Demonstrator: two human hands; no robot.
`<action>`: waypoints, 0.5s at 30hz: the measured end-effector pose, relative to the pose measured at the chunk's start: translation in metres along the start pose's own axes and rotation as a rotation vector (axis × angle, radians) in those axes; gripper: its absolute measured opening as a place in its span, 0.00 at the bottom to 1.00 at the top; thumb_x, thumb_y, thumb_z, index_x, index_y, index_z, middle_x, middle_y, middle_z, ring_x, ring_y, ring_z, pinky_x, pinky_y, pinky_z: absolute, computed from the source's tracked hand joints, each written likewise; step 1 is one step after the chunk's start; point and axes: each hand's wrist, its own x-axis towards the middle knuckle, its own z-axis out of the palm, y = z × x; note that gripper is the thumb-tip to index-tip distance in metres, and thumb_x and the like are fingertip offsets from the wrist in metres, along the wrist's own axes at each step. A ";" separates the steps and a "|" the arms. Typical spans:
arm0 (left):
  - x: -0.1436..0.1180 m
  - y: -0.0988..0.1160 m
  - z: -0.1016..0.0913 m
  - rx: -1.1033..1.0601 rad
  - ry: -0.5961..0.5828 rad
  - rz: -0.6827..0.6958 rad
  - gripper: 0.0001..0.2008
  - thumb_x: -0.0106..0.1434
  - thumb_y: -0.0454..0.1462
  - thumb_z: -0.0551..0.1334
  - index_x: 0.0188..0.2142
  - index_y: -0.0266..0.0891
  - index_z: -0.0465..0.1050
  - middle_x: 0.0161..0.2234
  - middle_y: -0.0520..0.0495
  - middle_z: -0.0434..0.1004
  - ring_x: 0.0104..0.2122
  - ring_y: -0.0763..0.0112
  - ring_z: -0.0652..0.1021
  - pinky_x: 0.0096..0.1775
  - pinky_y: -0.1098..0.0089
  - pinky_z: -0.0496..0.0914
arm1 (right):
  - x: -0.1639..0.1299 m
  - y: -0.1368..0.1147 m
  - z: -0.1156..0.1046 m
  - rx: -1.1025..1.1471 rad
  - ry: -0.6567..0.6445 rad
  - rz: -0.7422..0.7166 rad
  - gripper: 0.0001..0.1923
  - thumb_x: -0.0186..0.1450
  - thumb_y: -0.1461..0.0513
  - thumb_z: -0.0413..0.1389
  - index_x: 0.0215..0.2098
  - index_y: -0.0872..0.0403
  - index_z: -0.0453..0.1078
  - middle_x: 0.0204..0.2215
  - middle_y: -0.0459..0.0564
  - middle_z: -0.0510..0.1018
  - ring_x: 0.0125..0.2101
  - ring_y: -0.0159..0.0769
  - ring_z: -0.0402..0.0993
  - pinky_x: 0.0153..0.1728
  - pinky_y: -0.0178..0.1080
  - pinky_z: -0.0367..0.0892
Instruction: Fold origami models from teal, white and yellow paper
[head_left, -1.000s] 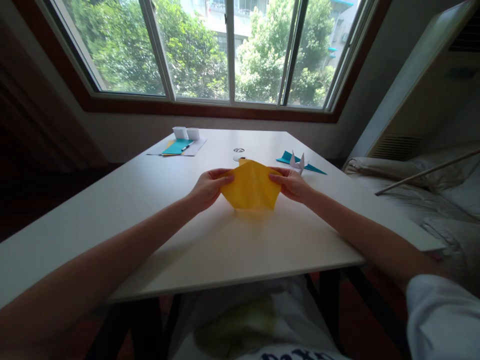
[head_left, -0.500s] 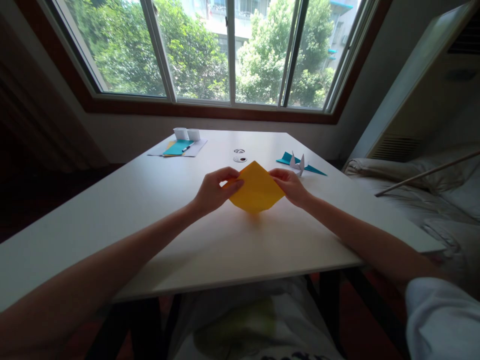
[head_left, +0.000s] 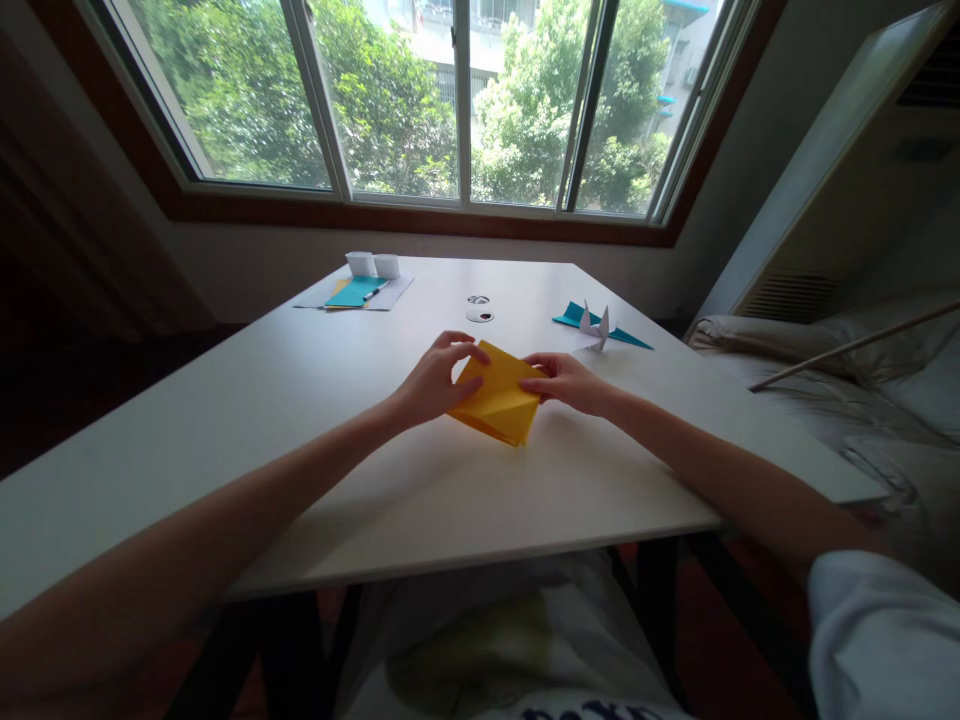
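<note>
A folded sheet of yellow origami paper (head_left: pixel 501 388) is held tilted just above the table, its layered edges facing me at the bottom. My left hand (head_left: pixel 439 380) has the paper's left side, thumb on the near face and fingers curved at the upper edge. At the right corner, my right hand (head_left: pixel 566 383) pinches the paper, thumb in front and fingers partly hidden behind. Beyond my right hand stand a white folded paper crane (head_left: pixel 596 327) and a teal paper plane (head_left: pixel 630 340).
The white table (head_left: pixel 360 500) spreads out before me up to a window wall. At its far left are white paper boxes (head_left: pixel 360 264), teal paper (head_left: pixel 352 293) and a pen (head_left: pixel 375 291). A round metal fitting (head_left: pixel 480 316) sits mid-table. A stick (head_left: pixel 847 348) lies over the covered furniture at right.
The yellow paper has turned from a diamond facing me to a tilted position with its folded layers showing. My right hand has shifted slightly left and lower along with it.
</note>
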 end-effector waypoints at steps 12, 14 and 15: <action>-0.009 -0.013 0.013 0.361 -0.560 0.178 0.19 0.67 0.39 0.45 0.55 0.44 0.61 0.56 0.45 0.63 0.52 0.64 0.68 0.53 0.61 0.60 | -0.002 0.011 0.004 -0.896 -0.027 -0.375 0.12 0.62 0.59 0.54 0.42 0.52 0.73 0.42 0.54 0.73 0.43 0.39 0.69 0.47 0.44 0.63; -0.009 -0.010 0.011 0.375 -0.591 0.152 0.20 0.67 0.42 0.45 0.57 0.45 0.58 0.58 0.45 0.61 0.52 0.63 0.67 0.54 0.59 0.58 | -0.003 0.010 0.004 -0.961 -0.032 -0.390 0.13 0.62 0.57 0.53 0.43 0.51 0.73 0.44 0.55 0.72 0.47 0.43 0.66 0.49 0.48 0.61; -0.009 -0.009 0.010 0.378 -0.608 0.138 0.21 0.67 0.44 0.45 0.57 0.46 0.57 0.59 0.45 0.60 0.53 0.62 0.67 0.54 0.58 0.57 | -0.005 0.009 0.005 -0.989 -0.037 -0.405 0.15 0.62 0.54 0.54 0.44 0.51 0.73 0.45 0.55 0.71 0.49 0.45 0.63 0.51 0.50 0.59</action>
